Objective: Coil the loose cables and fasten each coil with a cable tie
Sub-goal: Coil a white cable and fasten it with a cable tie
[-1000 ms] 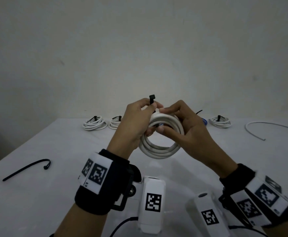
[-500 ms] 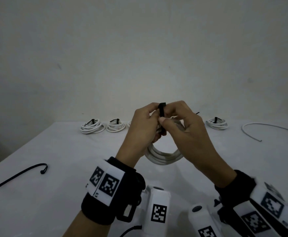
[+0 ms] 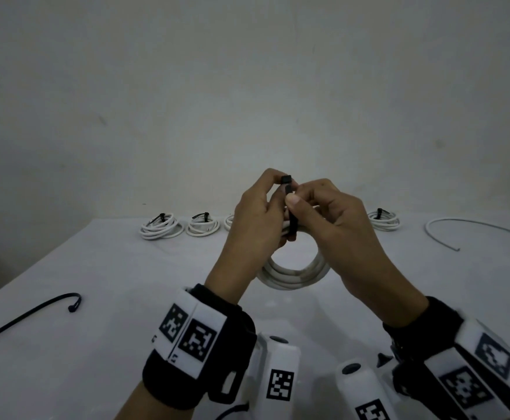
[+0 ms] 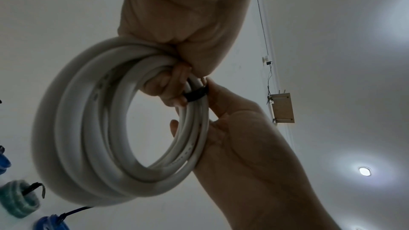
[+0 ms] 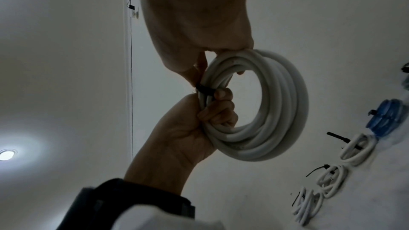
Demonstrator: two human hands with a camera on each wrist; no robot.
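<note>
1. The white cable coil [image 3: 293,275] looks like thick, springy sheathed cable in several turns. My judgement is that it is light enough for one hand but wants to spring open, so the turns need clamping together right beside the tie.
2. The black cable tie [image 3: 290,207] is thin, stiff plastic and probably slick. It is best pinched near its head, with the free end fed by fingertips.
3. The coil hangs in the air above the white table [image 3: 96,359], between the two hands, its upper arc hidden inside them and its lower arc dangling free.
4. The left hand [image 3: 256,216] has its lower fingers curled around the bundled turns, while thumb and forefinger pinch the tie's head at the top.
5. The right hand [image 3: 332,219] pinches the tie's strap between thumb and forefinger just below that head; other fingers reach through the coil's opening.
6. In the wrist views the tie's band [image 4: 196,94] wraps across the turns, touching them.
7. Whether the strap is threaded through the head I cannot tell.
8. Tied white coils [image 3: 162,227] sit at the table's far edge, well apart.
</note>
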